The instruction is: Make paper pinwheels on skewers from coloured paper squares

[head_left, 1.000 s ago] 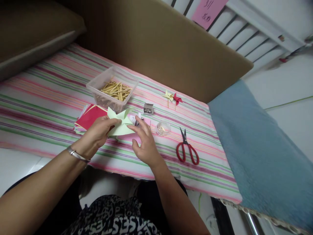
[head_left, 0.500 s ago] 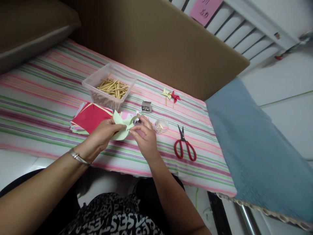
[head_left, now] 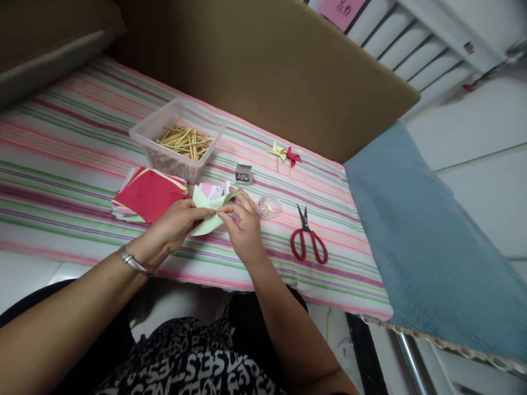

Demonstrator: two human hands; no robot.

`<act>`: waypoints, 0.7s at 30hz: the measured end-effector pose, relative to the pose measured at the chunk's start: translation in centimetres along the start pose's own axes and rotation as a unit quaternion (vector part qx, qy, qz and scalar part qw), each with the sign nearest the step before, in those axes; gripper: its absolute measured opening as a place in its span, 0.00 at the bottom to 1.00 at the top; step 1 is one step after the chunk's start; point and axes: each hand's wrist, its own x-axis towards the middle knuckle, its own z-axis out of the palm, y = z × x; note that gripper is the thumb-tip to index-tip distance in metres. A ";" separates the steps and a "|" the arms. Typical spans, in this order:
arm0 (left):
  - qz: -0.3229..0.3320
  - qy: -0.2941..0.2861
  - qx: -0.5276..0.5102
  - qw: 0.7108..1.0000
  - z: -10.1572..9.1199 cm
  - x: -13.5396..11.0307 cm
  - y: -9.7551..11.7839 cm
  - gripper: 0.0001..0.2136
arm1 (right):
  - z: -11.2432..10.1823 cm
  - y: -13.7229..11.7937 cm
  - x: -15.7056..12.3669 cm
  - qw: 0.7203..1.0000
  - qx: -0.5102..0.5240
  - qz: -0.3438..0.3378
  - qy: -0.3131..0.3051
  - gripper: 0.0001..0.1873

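Note:
A light green paper piece (head_left: 208, 211) with curled corners is held just above the striped cloth (head_left: 74, 175) by both hands. My left hand (head_left: 175, 225) pinches its left side, thumb on top. My right hand (head_left: 242, 222) pinches a curled flap at its right side with fingers closed. A stack of coloured paper sheets (head_left: 148, 192), red on top, lies just left of the hands.
A clear plastic tub of wooden sticks (head_left: 179, 144) stands behind the stack. A small box of pins (head_left: 242, 174), a clear round cup (head_left: 268, 207), red scissors (head_left: 308, 241) and two small finished pinwheels (head_left: 285, 156) lie to the right. A cardboard sheet (head_left: 288, 71) stands behind; a blue mat (head_left: 420, 230) lies right.
My right hand has lifted from the cloth and closed on a flap of the green paper, bending it toward the middle. The view has shifted slightly.

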 end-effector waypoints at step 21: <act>0.009 -0.018 -0.010 1.000 0.0 -0.3 0.1 0.09 | 0.1 -0.4 -0.1 1.000 -0.027 0.000 0.010 0.05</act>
